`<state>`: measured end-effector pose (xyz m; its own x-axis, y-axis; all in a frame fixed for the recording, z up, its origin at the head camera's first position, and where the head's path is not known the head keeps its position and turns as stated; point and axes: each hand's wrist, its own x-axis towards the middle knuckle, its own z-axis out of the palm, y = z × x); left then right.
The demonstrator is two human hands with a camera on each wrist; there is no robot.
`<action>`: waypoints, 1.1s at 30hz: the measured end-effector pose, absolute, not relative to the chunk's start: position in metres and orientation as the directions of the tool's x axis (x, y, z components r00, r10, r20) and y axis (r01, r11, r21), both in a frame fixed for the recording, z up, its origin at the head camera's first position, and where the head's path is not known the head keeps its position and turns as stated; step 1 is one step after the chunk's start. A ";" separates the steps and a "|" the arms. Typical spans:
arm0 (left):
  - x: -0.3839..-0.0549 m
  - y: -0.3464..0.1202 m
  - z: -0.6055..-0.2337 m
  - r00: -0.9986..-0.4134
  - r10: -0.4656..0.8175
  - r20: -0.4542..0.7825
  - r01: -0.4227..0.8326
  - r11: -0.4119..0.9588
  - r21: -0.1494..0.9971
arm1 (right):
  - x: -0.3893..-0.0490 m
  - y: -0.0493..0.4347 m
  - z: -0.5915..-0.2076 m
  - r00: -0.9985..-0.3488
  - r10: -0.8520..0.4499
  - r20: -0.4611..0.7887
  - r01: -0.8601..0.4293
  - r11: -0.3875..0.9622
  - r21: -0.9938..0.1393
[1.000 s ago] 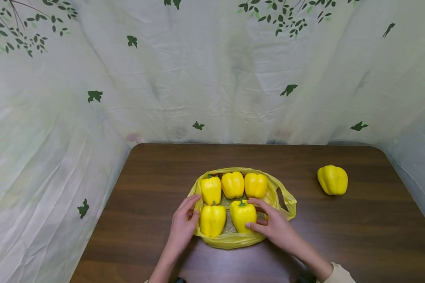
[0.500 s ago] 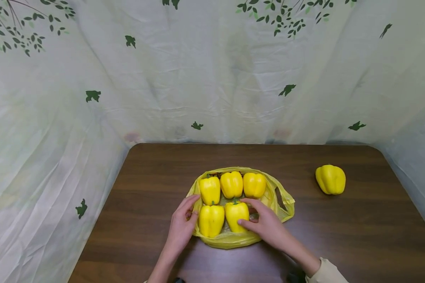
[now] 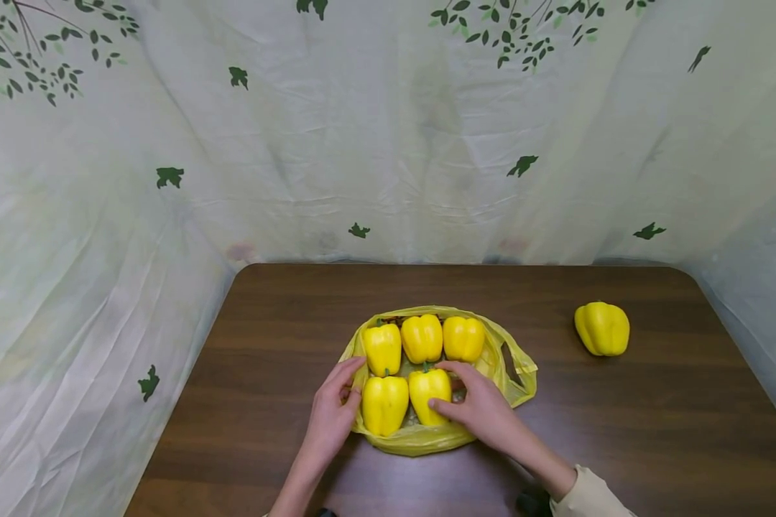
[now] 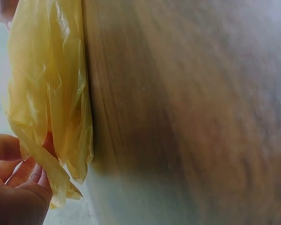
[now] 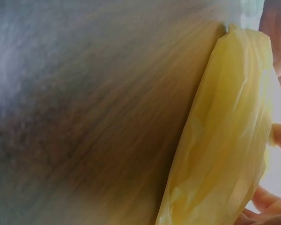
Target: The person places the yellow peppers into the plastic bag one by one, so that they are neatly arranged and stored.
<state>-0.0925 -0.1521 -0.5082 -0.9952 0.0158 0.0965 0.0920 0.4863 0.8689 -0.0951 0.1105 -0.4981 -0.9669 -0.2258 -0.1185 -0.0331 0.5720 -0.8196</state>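
Note:
A yellow plastic bag (image 3: 414, 446) lies spread open on the table with several yellow bell peppers in it. At its left edge, my left hand (image 3: 333, 406) pinches the plastic, with a pepper (image 3: 385, 406) right beside the fingers. In the left wrist view, the left hand's fingers (image 4: 4, 147) are curled at the bag's edge (image 4: 49, 93). My right hand (image 3: 485, 406) holds the front right bell pepper (image 3: 429, 395) between thumb and fingers, inside the bag. From the right wrist, the bag's side (image 5: 225, 131) hides that pepper.
Three more peppers (image 3: 422, 339) form the back row in the bag. One loose bell pepper (image 3: 601, 329) sits on the table (image 3: 653, 409) at the right. A leaf-patterned cloth (image 3: 427, 179) hangs behind the table's far edge.
My right hand has moved left with the front right pepper, which now stands close beside the front left one. My left hand has stayed at the bag's edge.

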 end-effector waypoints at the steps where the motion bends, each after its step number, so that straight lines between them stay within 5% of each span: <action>1: -0.092 -0.152 -0.508 -0.995 0.017 0.097 0.093 0.486 0.869 | -0.095 0.110 -0.498 -0.967 -0.227 -0.120 -0.034 0.576 -0.817; 21: -0.093 -0.153 -0.505 -0.997 0.004 0.080 0.073 0.469 0.880 | -0.076 0.130 -0.484 -0.976 -0.205 -0.073 -0.048 0.529 -0.848; 33: -0.093 -0.154 -0.504 -0.996 0.004 0.085 0.077 0.468 0.880 | -0.065 0.163 -0.487 -0.976 -0.175 0.130 -0.200 0.485 -0.851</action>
